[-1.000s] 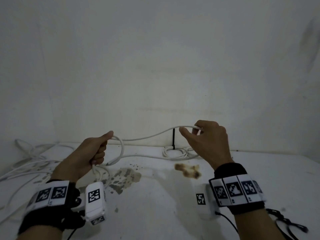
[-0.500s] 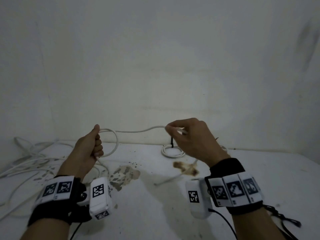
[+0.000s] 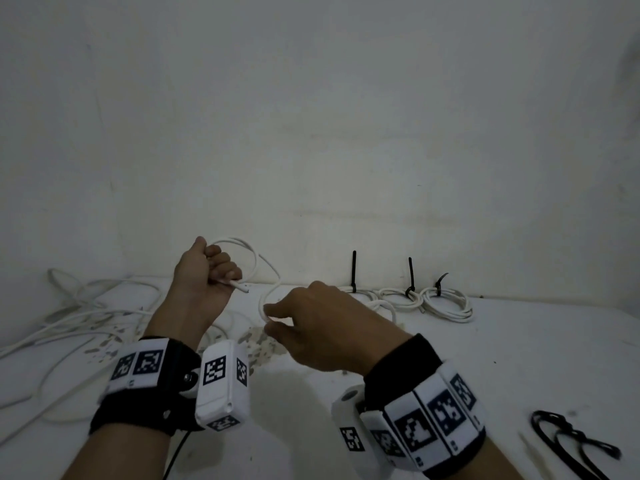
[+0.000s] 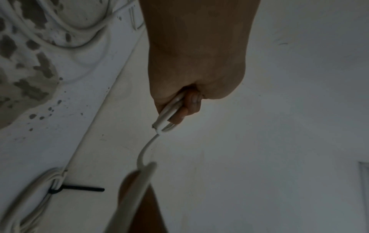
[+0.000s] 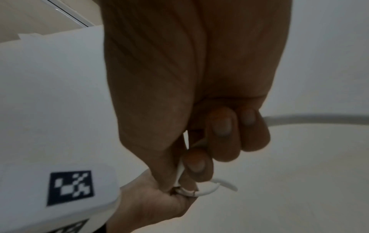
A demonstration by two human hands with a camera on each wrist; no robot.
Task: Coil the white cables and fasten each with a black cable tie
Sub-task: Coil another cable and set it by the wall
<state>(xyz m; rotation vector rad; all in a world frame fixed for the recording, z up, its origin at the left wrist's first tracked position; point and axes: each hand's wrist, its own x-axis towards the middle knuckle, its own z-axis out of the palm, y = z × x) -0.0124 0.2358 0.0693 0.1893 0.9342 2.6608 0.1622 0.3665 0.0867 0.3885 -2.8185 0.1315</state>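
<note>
My left hand (image 3: 207, 275) is raised in a fist and grips the loops of a white cable (image 3: 254, 261), whose cut end (image 3: 240, 286) sticks out below the fingers. In the left wrist view the loops (image 4: 169, 110) pass through the curled fingers. My right hand (image 3: 311, 323) is lower and to the right, pinching the same cable's free length (image 3: 264, 311) between thumb and forefinger; the right wrist view shows that pinch (image 5: 180, 173). Three coiled cables with black ties (image 3: 410, 275) lie by the wall.
A tangle of loose white cables (image 3: 69, 317) covers the table's left side. Spare black cable ties (image 3: 568, 438) lie at the front right. The white table (image 3: 519, 358) has chipped, stained patches (image 3: 256, 341) in the middle. A wall rises close behind.
My right hand has come down and left toward the left hand, carrying the cable's free length. The left hand rose a little and holds one more loop. The view shifted left, showing more tied coils.
</note>
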